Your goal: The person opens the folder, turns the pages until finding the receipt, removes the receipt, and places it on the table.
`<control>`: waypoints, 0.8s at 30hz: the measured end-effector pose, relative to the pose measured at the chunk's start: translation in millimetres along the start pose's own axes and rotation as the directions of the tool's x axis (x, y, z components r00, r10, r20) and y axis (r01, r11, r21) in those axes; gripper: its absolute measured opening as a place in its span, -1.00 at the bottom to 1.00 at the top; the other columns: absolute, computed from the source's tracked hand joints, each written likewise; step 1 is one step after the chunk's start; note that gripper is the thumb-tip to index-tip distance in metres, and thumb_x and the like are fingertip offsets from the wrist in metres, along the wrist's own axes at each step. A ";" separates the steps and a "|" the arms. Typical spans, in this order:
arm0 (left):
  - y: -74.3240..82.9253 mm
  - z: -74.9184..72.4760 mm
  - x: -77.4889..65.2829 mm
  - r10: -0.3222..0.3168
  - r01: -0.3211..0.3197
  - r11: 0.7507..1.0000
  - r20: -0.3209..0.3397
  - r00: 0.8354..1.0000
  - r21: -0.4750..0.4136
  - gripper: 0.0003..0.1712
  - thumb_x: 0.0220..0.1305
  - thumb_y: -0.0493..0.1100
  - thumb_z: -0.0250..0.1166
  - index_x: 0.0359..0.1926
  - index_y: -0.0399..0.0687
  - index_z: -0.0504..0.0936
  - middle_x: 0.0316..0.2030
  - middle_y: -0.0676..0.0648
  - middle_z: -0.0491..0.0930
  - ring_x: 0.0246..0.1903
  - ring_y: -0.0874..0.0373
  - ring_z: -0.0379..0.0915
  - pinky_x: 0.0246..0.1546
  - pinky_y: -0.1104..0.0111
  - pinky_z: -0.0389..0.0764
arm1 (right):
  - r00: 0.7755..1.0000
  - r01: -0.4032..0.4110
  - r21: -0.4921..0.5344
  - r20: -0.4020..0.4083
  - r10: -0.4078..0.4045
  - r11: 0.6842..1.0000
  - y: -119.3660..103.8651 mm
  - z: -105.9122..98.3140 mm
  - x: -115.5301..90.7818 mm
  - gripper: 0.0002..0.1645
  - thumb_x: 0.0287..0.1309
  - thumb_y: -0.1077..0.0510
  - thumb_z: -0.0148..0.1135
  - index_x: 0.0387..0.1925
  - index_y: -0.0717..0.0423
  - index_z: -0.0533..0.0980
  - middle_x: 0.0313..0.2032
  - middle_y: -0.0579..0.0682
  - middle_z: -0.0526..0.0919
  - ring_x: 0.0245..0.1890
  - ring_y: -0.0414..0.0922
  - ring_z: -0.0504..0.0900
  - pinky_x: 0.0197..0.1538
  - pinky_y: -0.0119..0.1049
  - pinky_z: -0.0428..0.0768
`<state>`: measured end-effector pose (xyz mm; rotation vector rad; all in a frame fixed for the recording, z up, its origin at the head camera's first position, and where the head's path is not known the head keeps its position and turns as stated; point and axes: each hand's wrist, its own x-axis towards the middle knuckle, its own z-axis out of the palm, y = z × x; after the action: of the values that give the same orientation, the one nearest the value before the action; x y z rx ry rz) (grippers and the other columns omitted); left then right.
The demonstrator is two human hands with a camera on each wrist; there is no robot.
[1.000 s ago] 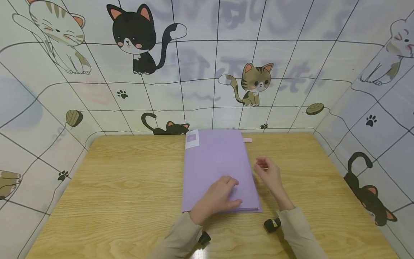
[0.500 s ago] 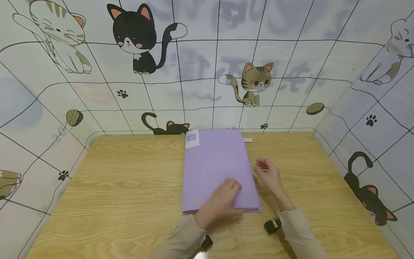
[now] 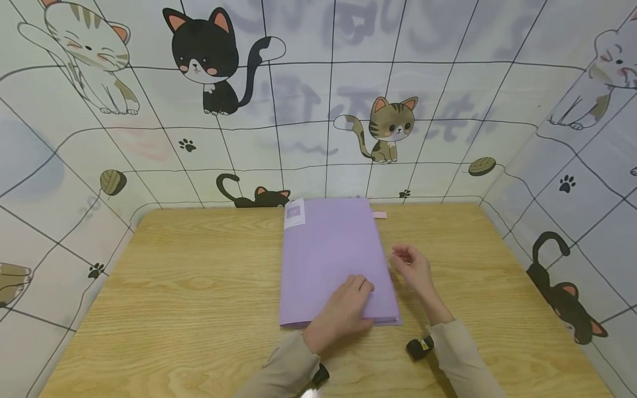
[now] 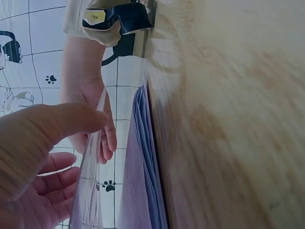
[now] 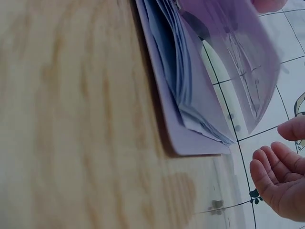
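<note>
A purple folder (image 3: pixel 328 249) lies upright before me in the head view, with a white label (image 3: pixel 294 214) at its upper left corner. My left hand (image 3: pixel 343 309) is at its lower edge. In the left wrist view, the thumb (image 4: pixel 81 119) and fingers of that hand pinch the translucent cover (image 4: pixel 88 191) from either side, lifted off the bluish inner sheets (image 4: pixel 143 114). The right wrist view also shows the raised cover (image 5: pixel 264 62) apart from the sheets (image 5: pixel 178 62). My right hand (image 3: pixel 412 271), fingers loosely curled around nothing, hovers just beside the folder's right edge.
The folder rests on a wood-grain table (image 3: pixel 199 276), its far end near the back wall (image 3: pixel 308 138) printed with cats and grid lines. A small pink tab (image 3: pixel 380 215) sticks out at the folder's upper right. Black wrist cameras (image 3: pixel 419 348) sit below the sleeves.
My left hand has slid right and slightly toward me over the folder, its thumb coming to the lower edge. My right hand has hardly moved.
</note>
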<state>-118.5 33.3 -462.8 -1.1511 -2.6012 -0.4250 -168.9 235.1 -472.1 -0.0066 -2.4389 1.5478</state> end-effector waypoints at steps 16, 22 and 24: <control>2.1 -11.8 -3.1 0.087 -0.089 0.996 -0.169 0.982 -0.006 -0.55 -0.22 -0.07 0.45 -0.26 -0.12 0.52 -0.32 0.03 0.43 -0.31 0.20 0.35 -0.30 0.53 0.45 | 0.996 -0.076 0.015 0.045 0.075 0.997 2.4 0.8 5.9 -0.72 0.21 0.31 0.13 -0.07 0.41 0.47 -0.15 0.31 0.56 -0.30 -0.37 0.47 -0.22 -0.60 0.46; 2.9 -18.1 -3.7 0.111 -0.117 0.993 -0.238 0.965 -0.011 -0.60 -0.24 -0.14 0.42 -0.30 -0.12 0.52 -0.33 0.03 0.44 -0.31 0.21 0.37 -0.31 0.53 0.47 | 0.988 -0.091 0.039 0.131 0.086 0.995 -1.1 5.3 5.5 -0.69 0.23 0.33 0.09 -0.02 0.45 0.42 -0.10 0.33 0.54 -0.25 -0.28 0.50 -0.19 -0.55 0.49; 3.2 -20.5 -4.0 0.120 -0.128 0.992 -0.264 0.957 -0.010 -0.62 -0.25 -0.16 0.40 -0.30 -0.13 0.52 -0.33 0.03 0.44 -0.31 0.20 0.37 -0.30 0.54 0.48 | 0.985 -0.108 0.051 0.143 0.100 0.993 -2.8 7.9 6.2 -0.68 0.21 0.37 0.06 -0.01 0.46 0.41 -0.09 0.34 0.53 -0.23 -0.24 0.51 -0.19 -0.54 0.50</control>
<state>-111.1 25.2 -444.8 -1.1711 -2.2890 -0.5467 -176.1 227.7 -471.5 -0.0156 -2.5361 1.7180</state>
